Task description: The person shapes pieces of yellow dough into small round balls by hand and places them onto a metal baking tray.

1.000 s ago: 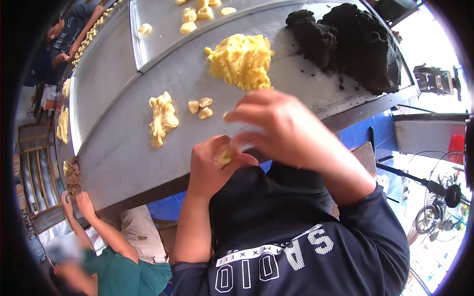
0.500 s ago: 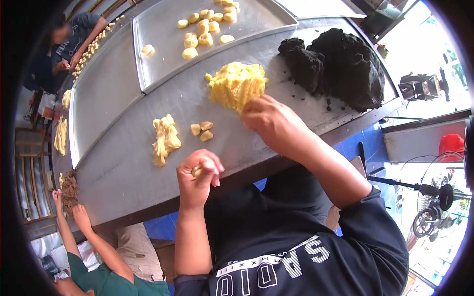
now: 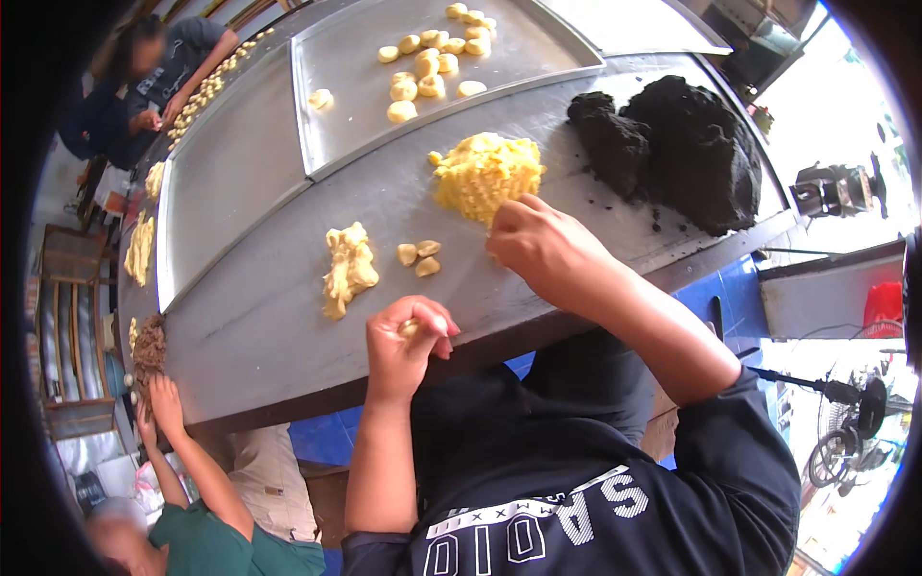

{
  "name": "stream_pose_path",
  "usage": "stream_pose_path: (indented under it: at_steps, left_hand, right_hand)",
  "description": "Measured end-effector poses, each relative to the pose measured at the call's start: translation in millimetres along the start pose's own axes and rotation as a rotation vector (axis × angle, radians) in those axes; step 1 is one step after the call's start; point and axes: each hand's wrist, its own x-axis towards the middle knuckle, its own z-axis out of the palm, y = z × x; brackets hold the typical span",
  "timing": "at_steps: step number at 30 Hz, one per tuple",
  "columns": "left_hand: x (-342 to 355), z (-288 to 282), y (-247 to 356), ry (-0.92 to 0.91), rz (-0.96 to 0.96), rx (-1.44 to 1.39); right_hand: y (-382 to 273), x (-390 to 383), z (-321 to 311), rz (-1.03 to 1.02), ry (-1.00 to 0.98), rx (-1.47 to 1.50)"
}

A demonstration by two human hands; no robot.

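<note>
My left hand (image 3: 408, 336) is closed around a small piece of pale dough (image 3: 410, 327), just over the near table edge. My right hand (image 3: 538, 240) has its fingers drawn together at the near side of a crumbly yellow mound (image 3: 490, 178); its fingertips are hidden, so what they hold cannot be seen. Between the hands and the trays lie a few small dough pieces (image 3: 427, 266). To their left sits a soft, pale yellow lump of dough (image 3: 349, 271).
A large dark mass (image 3: 706, 154) sits at the table's right end. Shallow metal trays (image 3: 360, 120) stand at the back, one carrying several round dough balls (image 3: 429, 84). At left, a co-worker in green has hands by a brown mound (image 3: 149, 348); another person works far left.
The whole scene has shifted slightly right and down in the picture. My hands keep nearly the same poses. The green-sleeved co-worker's hands have come closer together by the brown mound.
</note>
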Motion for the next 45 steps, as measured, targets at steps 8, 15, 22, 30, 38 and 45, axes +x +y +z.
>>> stream_pose_path:
  at_steps: [8, 15, 22, 30, 38, 45]
  left_hand:
    - [-4.4, 2.9, 28.6, -0.048, 0.05, 0.418]
    - [-7.0, -11.1, 17.3, -0.011, 0.294, 0.776]
    - [0.4, -4.4, 15.7, -0.07, 0.31, 0.893]
    - [-7.6, -35.6, 8.6, -0.065, -0.091, 0.312]
    - [-19.6, -3.6, 6.0, 0.022, 0.205, 0.792]
    - [-26.2, -15.1, 13.1, 0.013, 0.112, 0.576]
  right_hand:
    - [11.6, 1.4, -1.9, 0.12, 0.22, 0.097]
    - [3.9, 1.8, -11.9, 0.055, -0.119, -0.018]
    - [3.9, -1.9, -5.5, 0.058, -0.06, 0.117]
    - [2.4, -19.1, 0.1, 0.018, 0.037, 0.453]
    - [-25.3, -26.3, 18.5, 0.087, 0.122, 0.059]
    - [-9.4, -37.7, 12.6, 0.077, 0.226, -0.143]
